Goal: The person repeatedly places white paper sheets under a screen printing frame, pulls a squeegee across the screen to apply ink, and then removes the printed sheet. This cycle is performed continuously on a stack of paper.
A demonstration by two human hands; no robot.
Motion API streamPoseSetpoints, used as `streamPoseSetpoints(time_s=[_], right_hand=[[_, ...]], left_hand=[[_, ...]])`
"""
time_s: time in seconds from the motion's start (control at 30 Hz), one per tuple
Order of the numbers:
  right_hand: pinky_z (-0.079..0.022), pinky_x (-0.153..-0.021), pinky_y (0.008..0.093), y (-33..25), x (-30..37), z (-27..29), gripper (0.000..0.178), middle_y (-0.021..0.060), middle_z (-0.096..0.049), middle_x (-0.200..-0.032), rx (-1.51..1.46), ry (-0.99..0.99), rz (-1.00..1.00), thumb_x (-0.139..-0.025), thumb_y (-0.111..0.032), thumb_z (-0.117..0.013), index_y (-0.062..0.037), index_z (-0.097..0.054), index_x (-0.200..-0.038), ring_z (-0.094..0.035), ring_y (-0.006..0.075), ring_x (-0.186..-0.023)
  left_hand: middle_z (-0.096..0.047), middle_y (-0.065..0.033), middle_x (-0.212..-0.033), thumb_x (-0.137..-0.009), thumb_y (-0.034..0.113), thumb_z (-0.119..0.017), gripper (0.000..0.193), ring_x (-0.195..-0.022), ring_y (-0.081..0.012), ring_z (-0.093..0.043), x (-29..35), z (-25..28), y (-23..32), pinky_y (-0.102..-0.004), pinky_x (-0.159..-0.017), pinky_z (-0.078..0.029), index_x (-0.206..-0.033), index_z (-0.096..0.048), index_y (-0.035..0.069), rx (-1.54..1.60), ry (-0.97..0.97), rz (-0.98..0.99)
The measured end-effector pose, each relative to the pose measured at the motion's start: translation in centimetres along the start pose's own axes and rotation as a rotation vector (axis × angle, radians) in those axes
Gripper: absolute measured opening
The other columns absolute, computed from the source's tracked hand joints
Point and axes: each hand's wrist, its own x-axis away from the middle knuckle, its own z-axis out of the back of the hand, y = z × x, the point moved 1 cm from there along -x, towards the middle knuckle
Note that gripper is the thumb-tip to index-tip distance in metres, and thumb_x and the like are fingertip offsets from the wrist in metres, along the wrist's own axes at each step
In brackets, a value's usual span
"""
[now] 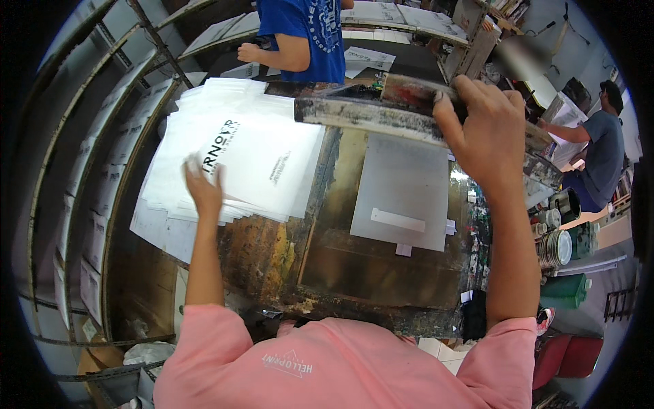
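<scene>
My left hand (204, 183) lies on a stack of white printed plastic bags (255, 180), its fingers spread and slightly blurred by motion. The topmost bag has black lettering, and the stack's edges fan out unevenly. My right hand (487, 129) is wrapped over the near edge of a raised, ink-stained screen-printing frame (371, 119), thumb on the near side. Below the frame, a flat greyish-white sheet (402, 177) rests on the stained printing board (340, 266). A narrow white strip (397, 219) lies on that sheet, and small tabs stand at its edges.
Racks (116, 157) hold printed sheets on the left. A person in a blue shirt (320, 41) stands beyond the table. Another person (599, 143) handles sheets at right. Paint cans (555, 247), a green container (565, 290) and a red chair (565, 361) are on the right.
</scene>
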Motion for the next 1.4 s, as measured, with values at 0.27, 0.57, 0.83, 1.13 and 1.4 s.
streamPoseSetpoints(time_s=[0.27,0.57,0.83,1.13,1.4], right_hand=[[-0.045,-0.079,0.0491,2.3,-2.2,-0.2,0.039,0.0179,-0.072,-0.081,0.011,0.084,0.029,-0.095,-0.042,-0.065,-0.0043,-0.074,-0.093,-0.071,0.0362,-0.079],[-0.048,-0.082,0.0477,1.1,-1.9,-0.2,0.038,0.013,-0.068,-0.075,-0.046,0.005,0.011,-0.097,-0.042,-0.063,-0.0052,-0.071,-0.091,-0.064,0.0321,-0.072],[-0.049,-0.084,0.0464,2.2,-2.4,-0.3,0.038,0.0094,-0.063,-0.064,0.012,-0.001,-0.009,-0.098,-0.037,-0.061,-0.0053,-0.067,-0.077,-0.059,0.0266,-0.061],[-0.049,-0.087,0.0465,0.4,-3.0,-0.5,0.043,0.0079,-0.063,-0.061,0.133,0.16,-0.034,-0.099,-0.035,-0.058,-0.0053,-0.065,-0.069,-0.059,0.0228,-0.057],[-0.045,-0.086,0.0479,-2.6,11.5,-0.6,0.052,0.015,-0.067,-0.106,-0.103,-0.422,0.025,-0.095,-0.049,-0.072,-0.0027,-0.069,-0.119,-0.062,0.0318,-0.104]], left_hand=[[-0.025,-0.0257,-0.175,-0.076,0.094,-0.061,0.131,-0.164,-0.0451,-0.017,11.5,-0.9,21.5,-0.0701,-0.129,-0.001,-0.168,-0.033,0.006,0.165,-1.021,-0.743],[-0.03,-0.0276,-0.171,-0.076,0.096,-0.058,0.129,-0.159,-0.0498,-0.023,19.7,-3.5,41.3,-0.072,-0.127,-0.01,-0.162,-0.044,0.001,0.403,-1.008,-0.73],[-0.034,-0.0291,-0.167,-0.082,0.093,-0.054,0.121,-0.154,-0.053,-0.029,20.3,-3.3,41.6,-0.0729,-0.126,-0.013,-0.16,-0.045,0.0,0.554,-0.974,-0.843],[-0.051,-0.0219,-0.159,-0.083,0.071,-0.078,0.101,-0.144,-0.0388,-0.051,17.9,-3.3,39.0,-0.0567,-0.124,-0.035,-0.156,-0.053,0.007,0.842,-0.667,-0.646],[-0.071,-0.016,-0.131,-0.07,0.013,-0.1,0.108,-0.121,-0.0231,-0.067,4.8,6.2,27.1,-0.038,-0.107,-0.053,-0.159,-0.044,-0.007,1.04,-0.844,0.525]])
